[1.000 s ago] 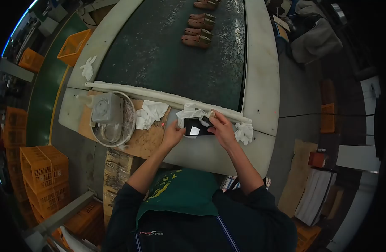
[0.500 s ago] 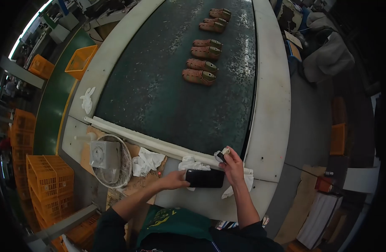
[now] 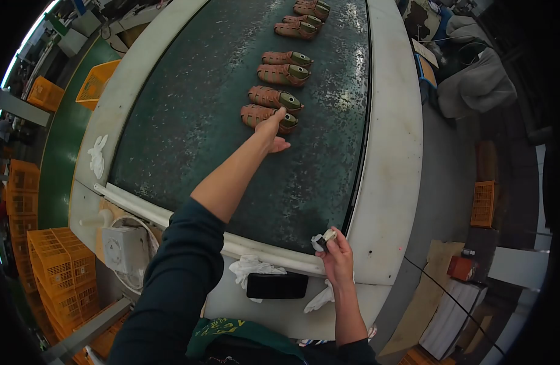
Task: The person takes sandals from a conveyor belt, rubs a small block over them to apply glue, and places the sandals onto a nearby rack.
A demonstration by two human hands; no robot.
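Note:
My left hand (image 3: 271,132) is stretched over the dark green belt (image 3: 189,140), its thumb overlapping the heel end of the closest brown shoe (image 3: 255,116). Its fingers are apart; whether they touch the shoe I cannot tell. That shoe has strap-like cut-outs and a green last with a hole inside. Beside it lies a matching shoe (image 3: 265,96). Lower down, my right hand (image 3: 339,258) pinches a small black-and-white piece (image 3: 322,241) near the belt's front end. On the ledge below lies a black rectangular case (image 3: 277,286), with white cloth (image 3: 251,267) behind it.
More brown shoes (image 3: 284,74) lie in pairs farther up the belt. A white bar (image 3: 274,258) crosses its front end. At left stand a grey box-shaped device (image 3: 125,248) and stacked orange crates (image 3: 61,261). A white rabbit-shaped piece (image 3: 97,156) lies on the left border.
My left hand has left the black case and reached forward to the closest shoe. My right hand still holds the small piece. The whole view has shifted somewhat.

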